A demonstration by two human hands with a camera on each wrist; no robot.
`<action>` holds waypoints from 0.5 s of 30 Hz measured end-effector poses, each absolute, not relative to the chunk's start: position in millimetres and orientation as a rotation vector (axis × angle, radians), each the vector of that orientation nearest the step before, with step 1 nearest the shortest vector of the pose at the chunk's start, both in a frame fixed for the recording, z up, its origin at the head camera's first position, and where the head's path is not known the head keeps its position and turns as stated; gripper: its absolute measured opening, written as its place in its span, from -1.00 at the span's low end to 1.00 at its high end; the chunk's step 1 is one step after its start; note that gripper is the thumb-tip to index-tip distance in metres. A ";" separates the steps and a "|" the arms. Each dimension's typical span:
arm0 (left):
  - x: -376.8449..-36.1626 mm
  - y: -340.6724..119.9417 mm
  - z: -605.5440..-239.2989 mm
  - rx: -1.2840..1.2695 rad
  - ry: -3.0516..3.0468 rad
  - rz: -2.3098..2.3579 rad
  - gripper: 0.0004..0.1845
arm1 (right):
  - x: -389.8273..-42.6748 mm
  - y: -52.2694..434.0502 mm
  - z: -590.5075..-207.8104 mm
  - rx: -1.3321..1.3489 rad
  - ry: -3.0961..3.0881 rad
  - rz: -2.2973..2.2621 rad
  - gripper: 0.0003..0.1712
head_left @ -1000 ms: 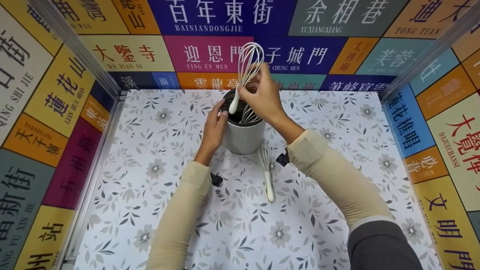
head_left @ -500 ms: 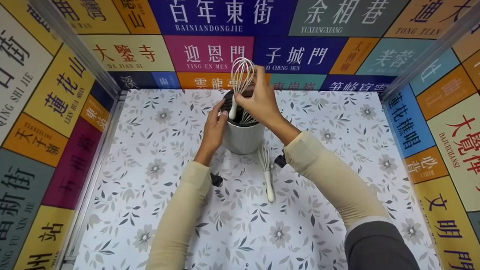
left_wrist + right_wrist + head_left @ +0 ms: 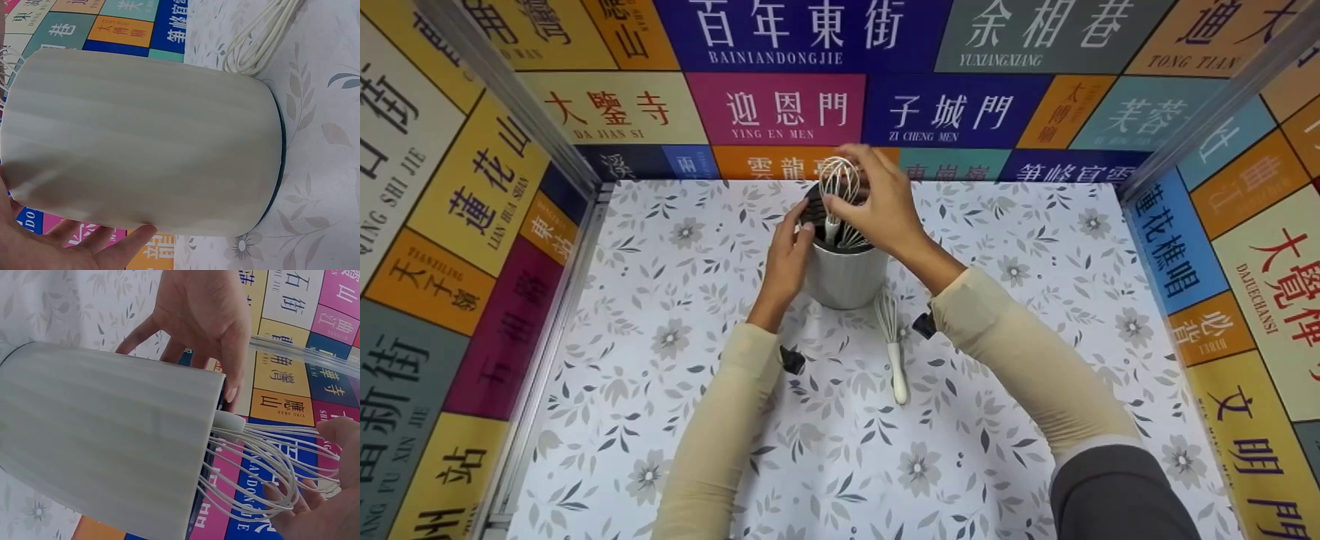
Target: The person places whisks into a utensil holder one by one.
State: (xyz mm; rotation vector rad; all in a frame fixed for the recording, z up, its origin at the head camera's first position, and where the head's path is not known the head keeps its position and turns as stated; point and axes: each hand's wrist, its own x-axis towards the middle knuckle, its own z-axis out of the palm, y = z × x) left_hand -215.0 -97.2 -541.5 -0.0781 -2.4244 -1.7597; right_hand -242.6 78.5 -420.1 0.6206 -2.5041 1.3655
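Whisk held handle-down at the mouth of a grey container

At far left stands a wall panel of coloured blocks with Chinese lettering. Next comes the person's left arm in a beige sleeve; the left hand grips the upper side of an upright, light grey cylindrical container with a dark inside, its thumb over the rim. A white-handled whisk with pale wire loops stands with its handle inside the container's mouth and its loops above. Just beside it, a second pale wire whisk sits in the container, loops up. Nearer the person, a third whisk with a cream handle lies on the white leaf-and-flower-patterned table cover, its loops beside the container's base. The right hand pinches the first whisk by its loops, and its beige-and-dark-grey sleeve extends toward the lower right.
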 end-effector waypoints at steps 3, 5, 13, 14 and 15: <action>-214.4 -97.1 -540.9 -0.082 -2.421 -1.759 -0.47 | -241.4 79.7 -422.6 0.633 -2.524 1.312 -0.36; -214.2 -96.9 -540.6 -0.077 -2.425 -1.755 -0.47 | -240.5 80.0 -424.1 0.651 -2.529 1.293 -0.38; -213.5 -96.8 -540.7 -0.065 -2.429 -1.751 -0.47 | -237.7 81.0 -429.8 0.712 -2.538 1.228 -0.38; -213.3 -97.0 -540.7 -0.066 -2.427 -1.754 -0.47 | -237.6 81.2 -430.0 0.712 -2.537 1.223 -0.38; -213.5 -97.1 -540.7 -0.069 -2.425 -1.757 -0.47 | -237.4 81.4 -430.2 0.713 -2.533 1.221 -0.38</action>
